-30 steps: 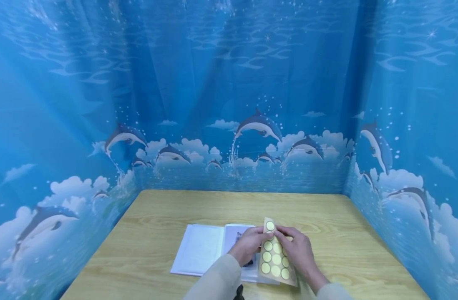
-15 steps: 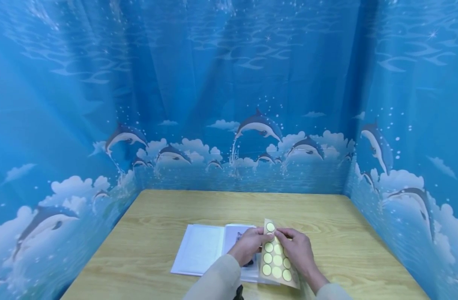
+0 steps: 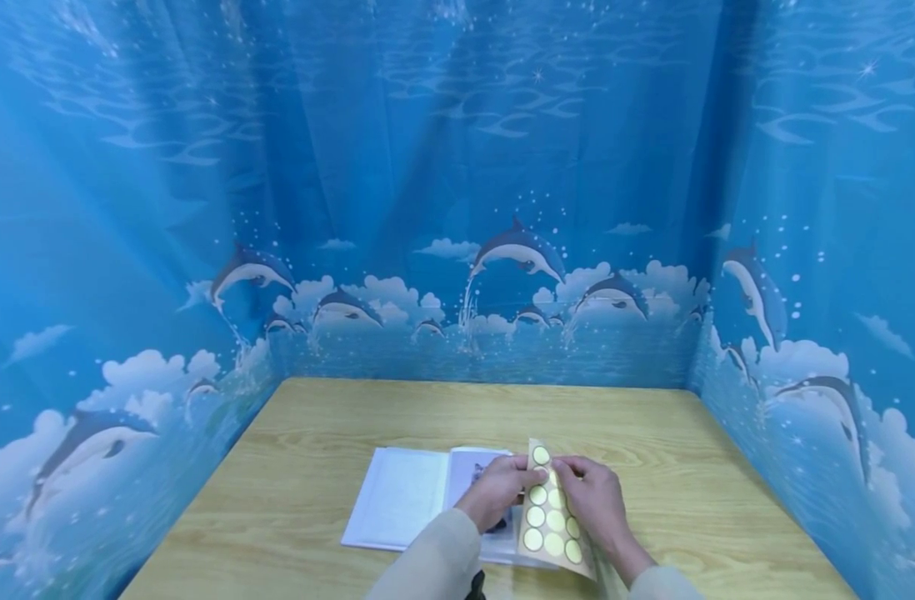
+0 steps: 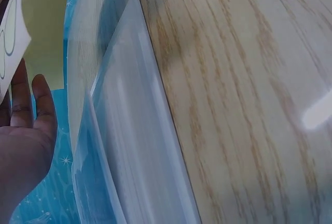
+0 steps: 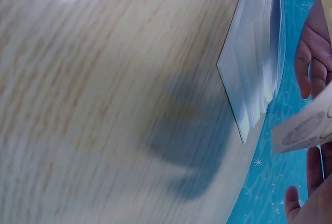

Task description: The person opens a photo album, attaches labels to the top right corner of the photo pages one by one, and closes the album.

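Over the right part of an open album [image 3: 397,500], both hands hold a sheet of round yellow stickers [image 3: 553,521]. My left hand [image 3: 495,490] grips the sheet's left edge near its top, thumb on the front. From the other side my right hand [image 3: 598,504] pinches at the upper right of the sheet, thumb and forefinger together beside the stickers. The sheet hangs tilted, its lower end toward me. In the right wrist view a corner of the sheet [image 5: 303,128] shows between the hands. Whether a sticker is lifted between the right fingertips, I cannot tell.
The album's left page is blank white; its right page bears a picture [image 3: 468,467], partly covered by the left hand. A wood-grain table [image 3: 337,417] lies beneath. Blue dolphin-print curtains [image 3: 397,208] stand at the back and both sides.
The sheet's lower end has swung slightly right, then back a little. Its top has dipped very slightly. Both hands stay in nearly the same place, and the album has not moved.
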`<state>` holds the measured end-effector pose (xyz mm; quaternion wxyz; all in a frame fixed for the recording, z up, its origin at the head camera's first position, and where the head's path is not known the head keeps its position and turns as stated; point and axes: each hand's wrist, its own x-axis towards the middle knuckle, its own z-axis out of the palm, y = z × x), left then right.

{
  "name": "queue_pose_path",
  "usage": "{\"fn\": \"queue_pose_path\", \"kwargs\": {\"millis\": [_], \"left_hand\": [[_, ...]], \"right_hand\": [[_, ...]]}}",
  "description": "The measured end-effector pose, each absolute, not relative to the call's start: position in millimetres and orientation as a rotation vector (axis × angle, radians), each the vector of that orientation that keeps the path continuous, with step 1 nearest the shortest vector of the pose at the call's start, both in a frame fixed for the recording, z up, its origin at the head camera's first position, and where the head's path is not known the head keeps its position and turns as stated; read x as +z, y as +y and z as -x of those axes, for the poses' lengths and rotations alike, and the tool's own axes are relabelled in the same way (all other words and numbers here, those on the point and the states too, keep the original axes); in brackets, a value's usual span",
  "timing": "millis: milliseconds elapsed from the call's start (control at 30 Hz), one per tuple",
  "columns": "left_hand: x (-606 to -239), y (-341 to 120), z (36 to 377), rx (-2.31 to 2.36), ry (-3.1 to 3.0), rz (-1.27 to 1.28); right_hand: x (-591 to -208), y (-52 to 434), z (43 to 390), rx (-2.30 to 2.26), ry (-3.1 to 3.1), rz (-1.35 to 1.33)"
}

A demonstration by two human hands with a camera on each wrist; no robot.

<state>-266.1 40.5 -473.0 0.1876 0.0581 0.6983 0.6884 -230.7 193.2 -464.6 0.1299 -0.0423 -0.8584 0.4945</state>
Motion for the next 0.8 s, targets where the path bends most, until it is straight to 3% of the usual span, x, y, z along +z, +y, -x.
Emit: {"fn": "queue_pose_path", "kwargs": {"millis": [800], "left_hand": [[-474, 40, 264, 1.937, 1.992, -0.176]], "right_hand": [[-472, 201, 232, 1.402, -2.512, 0.098]]}}
